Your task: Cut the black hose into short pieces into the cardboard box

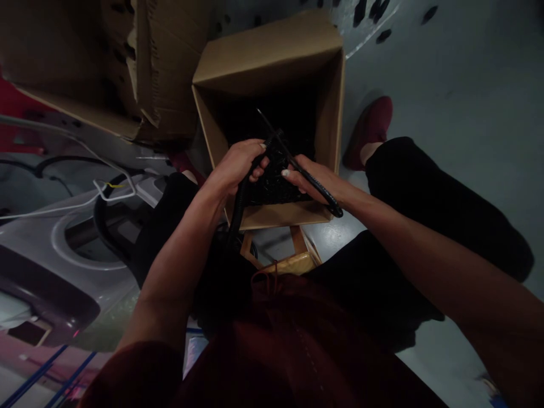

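My left hand (240, 164) is closed around a black corrugated hose (240, 204), whose lower end hangs over the box's near edge. My right hand (312, 175) grips a long black tool (312, 182) with a thin tapering front and a looped or rounded rear end; its exact kind is not clear. The tool's slender part passes by the top end of the hose. Both hands are over an open cardboard box (272, 59). Dark, shiny black pieces (272, 184) lie inside it, too dim to tell apart.
A larger cardboard box (174, 62) stands at the upper left. On the left is a grey rounded machine (85, 221) with a white wire frame (113, 192). A wooden stool (297, 241) is under my box. Black pieces (383, 36) lie on the floor.
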The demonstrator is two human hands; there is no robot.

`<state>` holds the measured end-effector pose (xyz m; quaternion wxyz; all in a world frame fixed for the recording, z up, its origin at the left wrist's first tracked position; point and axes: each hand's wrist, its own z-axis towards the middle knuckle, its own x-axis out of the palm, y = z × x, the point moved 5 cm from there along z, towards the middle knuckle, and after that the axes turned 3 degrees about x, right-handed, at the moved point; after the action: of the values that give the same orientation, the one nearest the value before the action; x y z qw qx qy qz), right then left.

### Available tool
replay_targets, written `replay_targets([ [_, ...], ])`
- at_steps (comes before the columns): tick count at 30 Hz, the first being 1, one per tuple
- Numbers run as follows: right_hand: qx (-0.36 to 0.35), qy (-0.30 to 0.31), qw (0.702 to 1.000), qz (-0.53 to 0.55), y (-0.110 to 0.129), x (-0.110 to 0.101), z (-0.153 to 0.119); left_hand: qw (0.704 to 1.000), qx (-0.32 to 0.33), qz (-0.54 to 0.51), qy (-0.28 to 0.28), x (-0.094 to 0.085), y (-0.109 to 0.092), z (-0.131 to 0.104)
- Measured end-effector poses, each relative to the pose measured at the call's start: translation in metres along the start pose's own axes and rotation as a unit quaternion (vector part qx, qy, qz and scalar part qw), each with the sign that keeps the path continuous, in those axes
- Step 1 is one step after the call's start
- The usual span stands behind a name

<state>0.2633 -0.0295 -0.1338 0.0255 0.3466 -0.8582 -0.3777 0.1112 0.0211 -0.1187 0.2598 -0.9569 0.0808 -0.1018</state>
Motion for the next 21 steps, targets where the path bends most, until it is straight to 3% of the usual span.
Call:
replay_targets([
  [6,0.023,-0.035,0.997,-0.068,0.006,-0.002,0.0,0.998,-0.032,-0.044,-0.002,-0.001,0.004,0.003],
  [14,0.008,-0.051,0.995,-0.082,0.006,-0.003,0.0,0.996,-0.04,-0.074,0.001,-0.004,0.01,0.009],
  [21,0.01,-0.029,0.993,-0.118,0.0,-0.002,0.003,0.997,-0.044,-0.07,-0.002,-0.005,0.015,0.011],
])
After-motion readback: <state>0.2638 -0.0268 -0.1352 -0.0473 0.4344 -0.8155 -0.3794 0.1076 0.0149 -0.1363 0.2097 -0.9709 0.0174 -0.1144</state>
